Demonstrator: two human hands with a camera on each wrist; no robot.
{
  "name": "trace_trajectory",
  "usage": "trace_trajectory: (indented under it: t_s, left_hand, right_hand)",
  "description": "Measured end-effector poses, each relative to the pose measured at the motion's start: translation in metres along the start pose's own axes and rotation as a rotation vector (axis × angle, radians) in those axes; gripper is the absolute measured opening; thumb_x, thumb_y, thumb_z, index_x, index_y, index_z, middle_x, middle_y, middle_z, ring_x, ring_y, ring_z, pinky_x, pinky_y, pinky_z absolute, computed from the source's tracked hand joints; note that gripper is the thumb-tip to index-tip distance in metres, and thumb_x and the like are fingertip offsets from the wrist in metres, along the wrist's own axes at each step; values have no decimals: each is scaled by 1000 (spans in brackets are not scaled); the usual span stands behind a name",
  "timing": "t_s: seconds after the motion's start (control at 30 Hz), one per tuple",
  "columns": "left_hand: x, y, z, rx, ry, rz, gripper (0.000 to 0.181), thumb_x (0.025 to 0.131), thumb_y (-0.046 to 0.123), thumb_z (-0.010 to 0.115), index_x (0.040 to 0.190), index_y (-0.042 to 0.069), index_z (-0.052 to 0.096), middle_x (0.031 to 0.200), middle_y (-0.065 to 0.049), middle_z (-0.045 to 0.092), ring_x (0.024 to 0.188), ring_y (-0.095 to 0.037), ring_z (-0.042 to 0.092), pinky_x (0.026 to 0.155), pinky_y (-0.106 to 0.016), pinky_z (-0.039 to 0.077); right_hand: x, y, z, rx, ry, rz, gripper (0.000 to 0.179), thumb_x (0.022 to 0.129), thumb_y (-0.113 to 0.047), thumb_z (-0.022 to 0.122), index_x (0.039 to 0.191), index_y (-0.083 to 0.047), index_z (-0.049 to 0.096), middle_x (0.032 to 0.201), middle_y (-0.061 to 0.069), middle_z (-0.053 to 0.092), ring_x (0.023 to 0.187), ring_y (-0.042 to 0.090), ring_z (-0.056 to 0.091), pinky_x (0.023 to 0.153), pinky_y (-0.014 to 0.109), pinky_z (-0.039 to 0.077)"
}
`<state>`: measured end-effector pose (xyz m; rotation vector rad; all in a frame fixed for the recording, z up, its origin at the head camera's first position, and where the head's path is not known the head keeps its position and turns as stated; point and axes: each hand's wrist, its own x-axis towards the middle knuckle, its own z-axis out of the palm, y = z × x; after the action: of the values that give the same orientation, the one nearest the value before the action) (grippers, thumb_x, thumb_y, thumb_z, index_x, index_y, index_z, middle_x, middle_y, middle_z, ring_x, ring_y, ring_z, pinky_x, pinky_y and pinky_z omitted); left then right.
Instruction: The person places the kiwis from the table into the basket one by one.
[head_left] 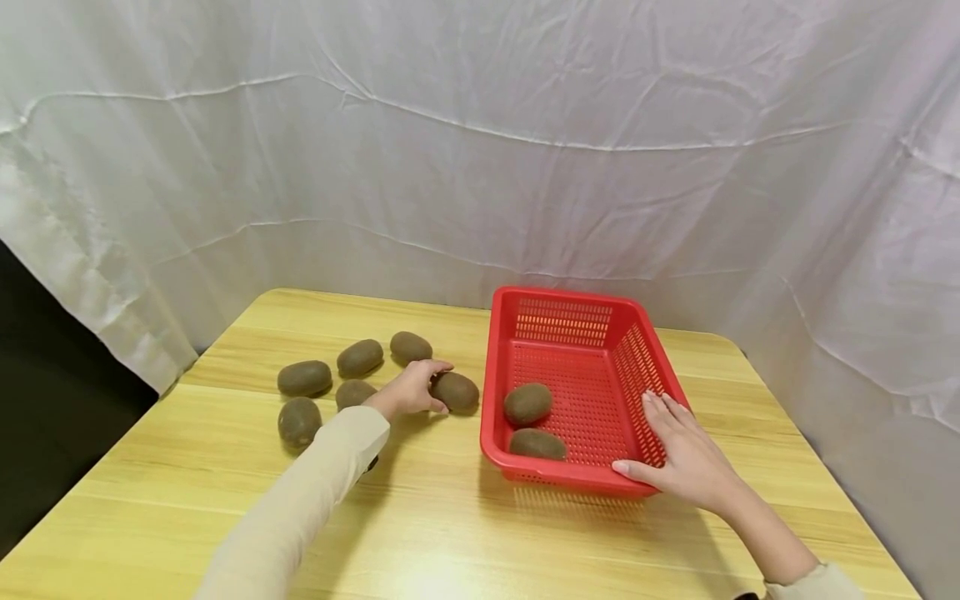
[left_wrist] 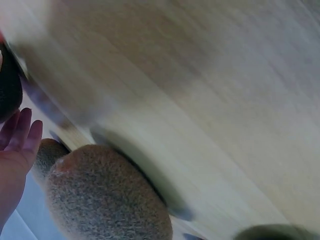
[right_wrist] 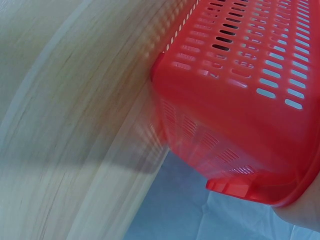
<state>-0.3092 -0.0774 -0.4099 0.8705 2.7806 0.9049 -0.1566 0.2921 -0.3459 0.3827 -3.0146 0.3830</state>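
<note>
My left hand point(head_left: 408, 390) pinches one end of a brown kiwifruit point(head_left: 455, 392) on the table, just left of the red plastic basket point(head_left: 581, 477). In the left wrist view that kiwifruit point(left_wrist: 10, 85) shows dark at the left edge, beside the fingertips. Two kiwifruits lie inside the basket, one point(head_left: 528, 404) behind the other point(head_left: 537, 444). Across the basket's near right corner rests my right hand point(head_left: 686, 454), its fingers straight over the side and its thumb on the front rim. Only a sliver of this hand shows in the right wrist view.
Several more kiwifruits lie left of the basket: one at the back point(head_left: 410, 347), one point(head_left: 355, 393) partly behind the left wrist, others point(head_left: 303, 378) further left. Light wood table point(head_left: 420, 508) carries everything. A pale curtain point(head_left: 450, 167) hangs behind it.
</note>
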Motion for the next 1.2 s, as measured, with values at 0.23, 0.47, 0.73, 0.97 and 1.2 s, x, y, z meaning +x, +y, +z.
trace_trajectory:
  t_s: [0.23, 0.47, 0.73, 0.97, 1.2]
  left_hand:
    - [-5, -2, 0, -24, -2, -16, 63, 71, 8, 79, 125, -7, 51, 122, -20, 58, 112, -33, 56, 95, -41, 48]
    - [-9, 1, -1, -80, -3, -26, 54, 70, 9, 80, 117, -3, 56, 115, -15, 62, 108, -29, 58, 93, -39, 49]
    - [-13, 2, -3, -115, -10, -10, 53, 70, 10, 80, 116, -4, 56, 114, -15, 62, 105, -29, 59, 87, -34, 52]
    - [-16, 0, -6, -156, 10, 15, 51, 71, 11, 80, 114, -4, 58, 110, -16, 62, 98, -29, 61, 78, -31, 55]
    - [-22, -4, -13, -225, 50, 62, 49, 73, 19, 79, 111, -3, 59, 104, -15, 63, 92, -24, 62, 73, -28, 55]
  right_hand:
    - [0, -1, 0, 3, 0, -2, 103, 74, -59, 65, 142, 9, 26, 147, 28, 28, 133, 48, 23, 103, 65, 25]
    - [0, 1, 1, 5, 10, -7, 103, 75, -59, 65, 142, 9, 26, 147, 28, 28, 133, 48, 23, 103, 65, 25]
    - [-1, 0, 1, 4, 5, 0, 103, 74, -59, 66, 142, 8, 26, 147, 28, 28, 133, 48, 23, 103, 65, 25]
    - [-1, 0, 1, 8, 5, 2, 103, 74, -58, 66, 142, 8, 26, 147, 28, 27, 133, 48, 23, 103, 65, 25]
    - [-1, 0, 1, 9, 6, 4, 104, 74, -58, 65, 142, 8, 25, 147, 28, 27, 133, 47, 22, 103, 65, 24]
